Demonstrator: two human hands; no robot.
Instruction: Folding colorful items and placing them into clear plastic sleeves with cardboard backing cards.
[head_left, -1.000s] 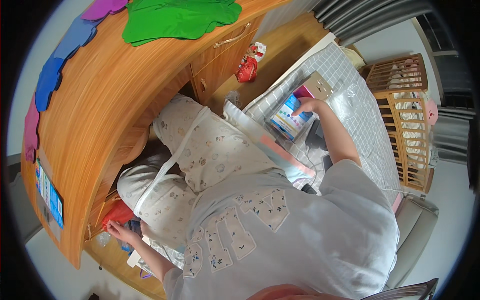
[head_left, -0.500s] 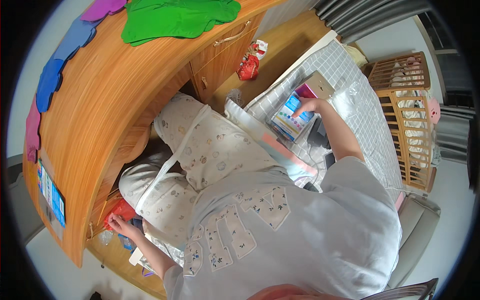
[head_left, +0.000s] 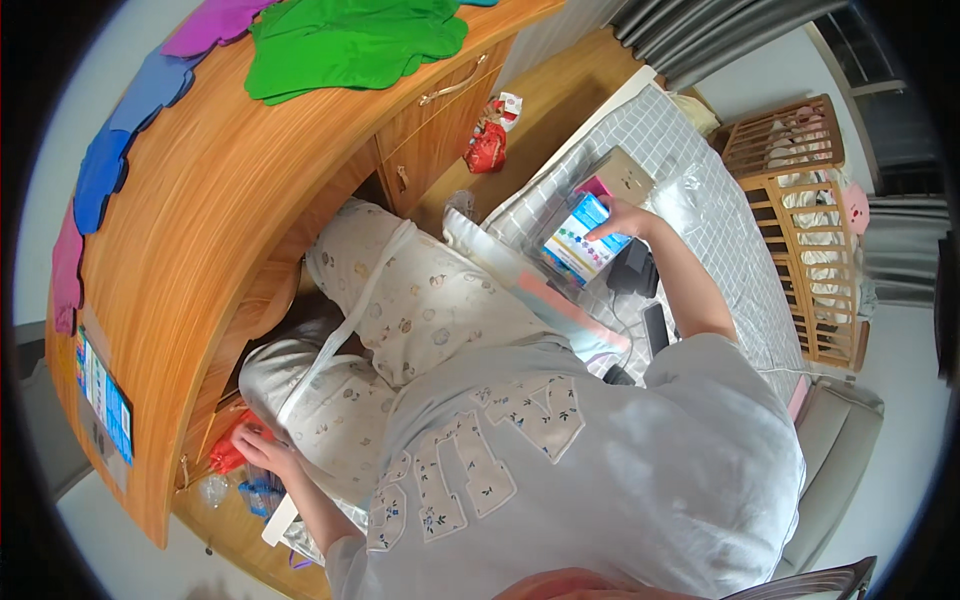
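My right hand (head_left: pixel 625 218) grips the top edge of a blue-and-white package (head_left: pixel 586 240) above the bed, its thumb lying across the printed front. Behind that package are a box (head_left: pixel 622 178) with a tan face and a bit of pink packaging. My left hand (head_left: pixel 262 448) hangs low beside my left knee, fingers loosely bent and apart, with nothing visible in them. Next to it is a red bag (head_left: pixel 228 452), partly covered by the hand. Whether the fingers touch the bag cannot be told.
A wooden desk (head_left: pixel 200 210) curves along the left, bearing green sheets (head_left: pixel 350 45), blue and pink cut-out shapes, and a flat blue-and-white pack (head_left: pixel 105 395). The checked bed (head_left: pixel 720 270) holds a black device (head_left: pixel 632 268) and clear plastic. A wooden crib (head_left: pixel 800 240) stands beyond.
The package in my right hand has tilted, and its front shows more fully. My left hand has moved slightly right, toward my leg. My view has shifted a little.
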